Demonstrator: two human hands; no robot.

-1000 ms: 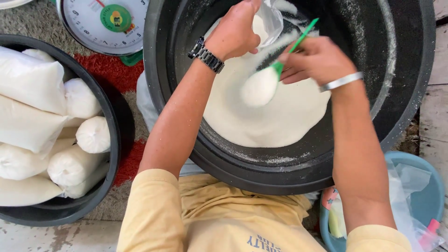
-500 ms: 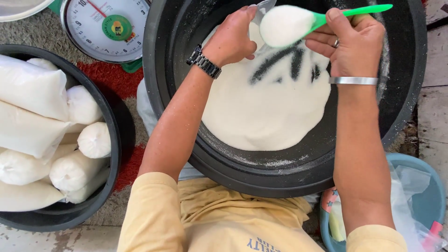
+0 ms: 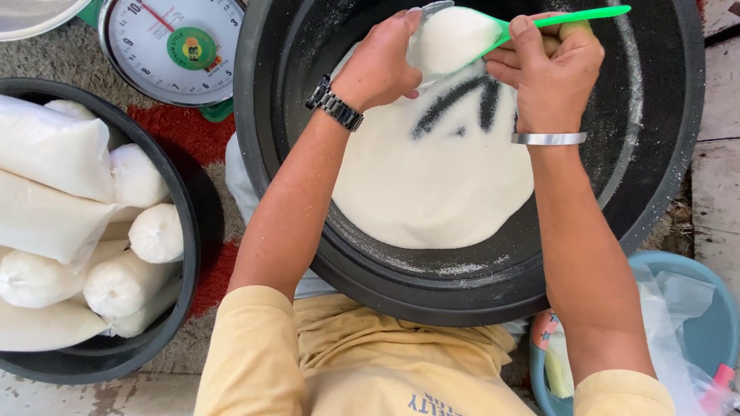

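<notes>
My right hand (image 3: pixel 551 65) grips a green plastic scoop (image 3: pixel 539 25) heaped with white grains, tilted toward my left hand. My left hand (image 3: pixel 381 65) holds the mouth of a clear plastic bag (image 3: pixel 432 11) at the far side of a big black basin (image 3: pixel 671 139). The scoop's load rests against the bag's opening. A flat mound of white grains (image 3: pixel 439 185) lies in the basin, with dark scrape marks where the bottom shows. A watch sits on my left wrist, a metal bangle on my right.
At the left a black tub (image 3: pixel 166 339) holds several filled white bags. A dial scale (image 3: pixel 173 42) stands at the top left on a red mat. A blue bowl (image 3: pixel 713 339) with plastic bags sits at the lower right.
My right hand lifted the scoop, full of grains, out of the mound up to the bag in my left hand. Scrape marks were left in the grains.
</notes>
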